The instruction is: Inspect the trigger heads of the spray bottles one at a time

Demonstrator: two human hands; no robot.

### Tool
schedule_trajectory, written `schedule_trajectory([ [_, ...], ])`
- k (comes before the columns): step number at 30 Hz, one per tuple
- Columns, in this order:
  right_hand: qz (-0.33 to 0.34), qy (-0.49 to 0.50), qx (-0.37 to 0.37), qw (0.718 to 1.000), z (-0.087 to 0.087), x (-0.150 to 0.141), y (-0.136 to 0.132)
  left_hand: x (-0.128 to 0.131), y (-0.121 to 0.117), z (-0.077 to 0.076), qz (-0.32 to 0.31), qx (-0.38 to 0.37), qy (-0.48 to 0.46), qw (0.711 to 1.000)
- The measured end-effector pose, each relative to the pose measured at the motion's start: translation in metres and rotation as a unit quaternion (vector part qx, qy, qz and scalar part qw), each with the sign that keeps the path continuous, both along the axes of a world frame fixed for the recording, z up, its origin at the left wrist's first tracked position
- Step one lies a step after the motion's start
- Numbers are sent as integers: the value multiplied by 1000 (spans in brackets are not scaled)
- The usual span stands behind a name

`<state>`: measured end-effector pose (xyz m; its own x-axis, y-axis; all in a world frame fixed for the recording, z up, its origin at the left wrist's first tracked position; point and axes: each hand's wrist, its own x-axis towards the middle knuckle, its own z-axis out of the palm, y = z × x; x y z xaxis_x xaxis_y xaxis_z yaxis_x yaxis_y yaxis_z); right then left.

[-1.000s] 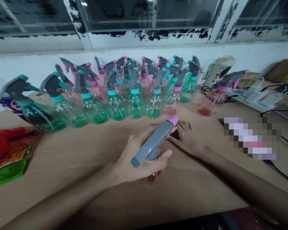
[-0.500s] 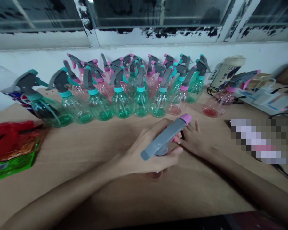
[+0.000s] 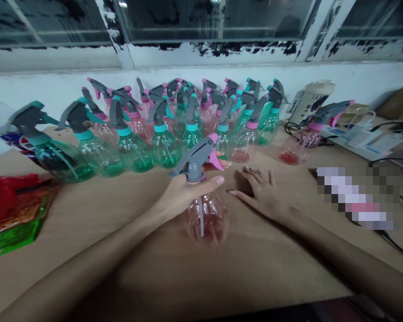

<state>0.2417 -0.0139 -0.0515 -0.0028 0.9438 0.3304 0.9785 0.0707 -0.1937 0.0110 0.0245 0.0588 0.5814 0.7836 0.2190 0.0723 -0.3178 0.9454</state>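
Your left hand (image 3: pixel 179 193) had just swung the pink spray bottle (image 3: pixel 212 223) back from a forward tip, so its body and dip tube came into view and its nozzle stood apart from your right hand (image 3: pixel 265 197). Left thumb and fingers were wrapped round the neck, below the spray head; the right fingers lay spread on the table (image 3: pixel 278 273), gripping nothing. The bottle stood near side of the green bottles (image 3: pixel 136 154); whether its base touched down, you couldn't tell.

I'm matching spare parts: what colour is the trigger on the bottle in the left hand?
The trigger is pink, clearest in the head view.
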Motion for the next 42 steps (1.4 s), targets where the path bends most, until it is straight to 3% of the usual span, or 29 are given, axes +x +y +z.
schedule_trajectory([
  [4, -1, 0, 1, 1000, -1, 0, 0, 0, 0, 0, -33, -10, -27, 999],
  [9, -1, -2, 3, 1000, -1, -1, 0, 0, -7, 3, -60, 3, 5, 998],
  [17, 2, 4, 7, 1000, 1, -2, -2, 5, -18, 15, -41, 41, 64, 996],
  [23, 4, 5, 0, 1000, 1, -1, -2, 5, -20, 13, -15, 43, 89, 995],
  [27, 9, 5, 2, 1000, 0, -1, -1, 6, -26, 12, 1, 94, 77, 993],
  [35, 13, 5, -8, 1000, 0, -1, -1, 5, -32, 11, -27, 187, 58, 980],
  [42, 48, 65, -2, 997, 16, -6, -8, 4, -35, 9, -62, 137, 70, 986],
])
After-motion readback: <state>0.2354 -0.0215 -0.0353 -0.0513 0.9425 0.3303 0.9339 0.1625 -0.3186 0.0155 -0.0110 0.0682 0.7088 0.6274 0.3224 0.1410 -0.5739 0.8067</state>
